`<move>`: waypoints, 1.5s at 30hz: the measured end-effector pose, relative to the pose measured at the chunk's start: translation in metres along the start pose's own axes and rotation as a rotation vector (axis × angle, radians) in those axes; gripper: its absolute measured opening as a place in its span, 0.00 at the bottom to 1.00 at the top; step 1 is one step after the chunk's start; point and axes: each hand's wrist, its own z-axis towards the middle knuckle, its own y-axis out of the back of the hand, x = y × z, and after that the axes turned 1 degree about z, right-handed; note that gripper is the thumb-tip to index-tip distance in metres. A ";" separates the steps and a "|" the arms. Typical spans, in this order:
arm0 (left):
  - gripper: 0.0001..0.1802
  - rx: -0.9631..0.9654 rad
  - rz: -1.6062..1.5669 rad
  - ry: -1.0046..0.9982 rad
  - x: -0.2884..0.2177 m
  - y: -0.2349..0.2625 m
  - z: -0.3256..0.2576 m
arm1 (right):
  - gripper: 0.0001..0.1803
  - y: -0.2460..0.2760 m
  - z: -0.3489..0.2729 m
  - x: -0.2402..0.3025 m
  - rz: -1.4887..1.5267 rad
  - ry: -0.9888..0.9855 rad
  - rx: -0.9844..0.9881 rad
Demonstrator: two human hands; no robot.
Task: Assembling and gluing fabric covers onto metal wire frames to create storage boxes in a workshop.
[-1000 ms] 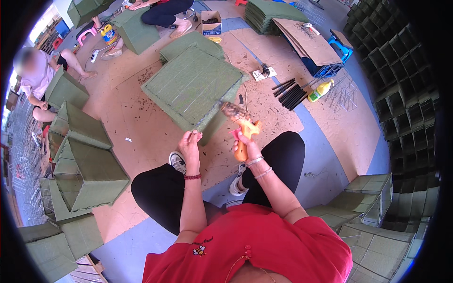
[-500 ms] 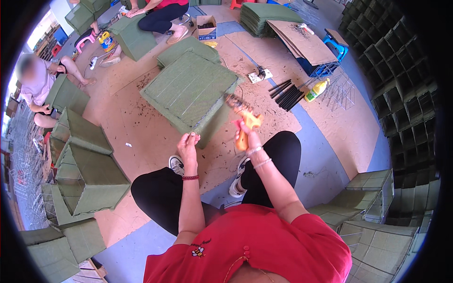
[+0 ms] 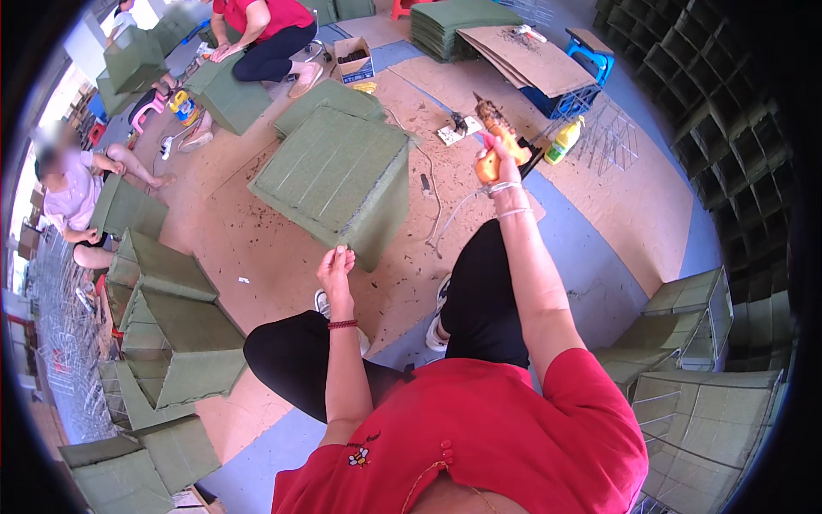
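Right hand raised further from the knee, grip clenched around orange glue gun, left hand pinching green panel edge

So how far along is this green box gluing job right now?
Finished-looking green boxes are stacked at the left. In hand: the right hand holds an orange glue gun, and the left hand pinches the near corner of the big green box. Flat green panels remain stacked.
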 end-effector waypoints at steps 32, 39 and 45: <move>0.16 0.141 -0.060 0.157 0.077 -0.124 0.037 | 0.17 0.384 -0.073 -0.070 -0.074 -0.179 -0.401; 0.16 0.510 0.799 0.640 0.151 0.051 -0.030 | 0.19 0.412 -0.070 -0.098 -0.189 -0.349 -0.541; 0.16 0.825 1.864 0.210 0.163 0.102 -0.062 | 0.20 0.427 -0.086 -0.086 -0.672 -0.557 -0.722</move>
